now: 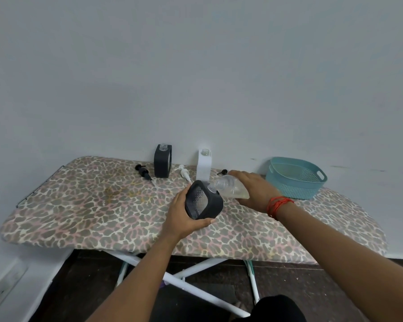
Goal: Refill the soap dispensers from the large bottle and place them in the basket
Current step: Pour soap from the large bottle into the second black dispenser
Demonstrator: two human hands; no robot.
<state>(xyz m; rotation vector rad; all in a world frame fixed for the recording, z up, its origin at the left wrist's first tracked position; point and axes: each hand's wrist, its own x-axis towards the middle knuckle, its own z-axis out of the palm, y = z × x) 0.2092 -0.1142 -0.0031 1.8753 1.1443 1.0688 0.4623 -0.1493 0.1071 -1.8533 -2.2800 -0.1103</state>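
Both tilted so neck meets mouth.
The left hand (184, 219) clasps the black square dispenser (204, 203); the right hand (254, 189) grips the clear plastic bottle (230, 188).

Left arm (130, 282): bare, reaches from the lower edge toward the middle.
Left hand (182, 217): cups the dispenser (204, 202) from below and the left, thumb under its near edge, holding it tilted.
Right arm (349, 254): bare, comes in from the lower right.
Right wrist (286, 212): red thread (278, 204) wound round it.
Right hand (254, 189): back upward, fingers curled over the bottle (230, 188), holding it on its side, mouth at the dispenser's neck.
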